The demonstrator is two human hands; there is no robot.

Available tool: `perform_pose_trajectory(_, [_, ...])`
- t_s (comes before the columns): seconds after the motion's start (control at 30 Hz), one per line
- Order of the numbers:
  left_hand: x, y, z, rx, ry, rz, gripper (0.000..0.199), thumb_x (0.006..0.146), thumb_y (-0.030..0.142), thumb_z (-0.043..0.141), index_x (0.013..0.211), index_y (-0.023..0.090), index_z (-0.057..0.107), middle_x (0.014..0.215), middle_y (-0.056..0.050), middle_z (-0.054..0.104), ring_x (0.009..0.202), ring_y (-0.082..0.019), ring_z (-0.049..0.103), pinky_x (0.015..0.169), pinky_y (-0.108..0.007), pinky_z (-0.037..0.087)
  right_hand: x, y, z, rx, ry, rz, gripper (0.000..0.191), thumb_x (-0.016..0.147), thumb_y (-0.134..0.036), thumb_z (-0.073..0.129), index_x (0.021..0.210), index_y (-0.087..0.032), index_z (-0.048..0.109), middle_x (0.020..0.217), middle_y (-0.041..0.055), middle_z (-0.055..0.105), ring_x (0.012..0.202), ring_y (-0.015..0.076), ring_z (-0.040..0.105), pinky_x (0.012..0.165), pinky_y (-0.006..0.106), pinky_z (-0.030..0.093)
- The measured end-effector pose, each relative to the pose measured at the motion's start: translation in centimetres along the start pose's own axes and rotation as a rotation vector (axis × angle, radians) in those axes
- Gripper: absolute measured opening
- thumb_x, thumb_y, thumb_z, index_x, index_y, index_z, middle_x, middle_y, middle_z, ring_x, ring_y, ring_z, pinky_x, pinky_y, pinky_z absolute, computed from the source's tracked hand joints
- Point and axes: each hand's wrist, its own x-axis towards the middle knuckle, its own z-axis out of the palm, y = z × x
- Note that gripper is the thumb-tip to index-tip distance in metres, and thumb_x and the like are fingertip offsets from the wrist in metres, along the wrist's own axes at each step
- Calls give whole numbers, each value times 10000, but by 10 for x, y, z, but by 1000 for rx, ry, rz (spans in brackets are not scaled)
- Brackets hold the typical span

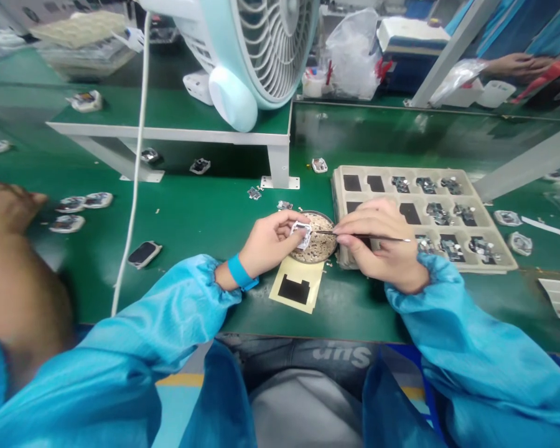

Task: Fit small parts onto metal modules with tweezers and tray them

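Note:
My left hand (pixel 270 244), with a blue band at the wrist, pinches a small white device housing (pixel 301 236) between thumb and fingers. My right hand (pixel 382 242) grips thin dark tweezers (pixel 373 236), whose tip points left and reaches the housing. Beneath both lies a round dish (pixel 320 249) full of small pale bits. A yellowish sheet with a black cut-out shape (pixel 294 290) lies just in front of the dish. To the right stands a beige compartment tray (pixel 497 249) holding black pads and small circuit parts, partly hidden by my right hand.
A light-blue fan (pixel 233 93) stands on a raised green shelf (pixel 168 132). A white cable (pixel 133 186) runs down at the left. Several white housings (pixel 68 223) lie about the green table. Another person's arm (pixel 18 267) rests at the far left; a person's hands show at the upper right.

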Motion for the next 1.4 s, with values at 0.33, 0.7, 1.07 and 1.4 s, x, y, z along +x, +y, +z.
perform_pose_trajectory(0.33, [-1, -2, -1, 43, -8, -8, 205, 859, 260, 728, 1042, 171, 745, 822, -51, 727, 627, -126, 630, 543, -235, 510, -3, 5, 3, -61, -97, -44, 140, 903, -250, 721, 1014, -332, 740, 984, -6, 798, 920, 252, 672, 876, 473, 481])
perform_pose_trajectory(0.7, [-1, -3, 0, 5, 13, -10, 204, 855, 256, 740, 1031, 153, 749, 875, -74, 746, 713, -146, 678, 597, -237, 549, -3, 4, 4, -85, -94, -75, 152, 897, -236, 730, 1023, -320, 737, 979, 1, 800, 911, 244, 672, 863, 452, 481])
perform_pose_trajectory(1.07, [-1, -2, 1, -25, 35, -33, 222, 851, 261, 749, 1032, 132, 754, 851, -75, 741, 702, -129, 671, 617, -220, 548, -2, 4, 5, -108, -78, -112, 140, 880, -196, 751, 1001, -263, 736, 972, 18, 805, 908, 230, 678, 862, 428, 491])
perform_pose_trajectory(1.4, [0, 4, -1, -29, 47, -68, 268, 838, 277, 763, 1056, 120, 750, 890, -85, 765, 712, -141, 697, 636, -234, 580, 0, 3, 7, -57, -26, -94, 117, 864, -196, 763, 968, -239, 730, 930, 30, 799, 869, 224, 678, 850, 431, 511])
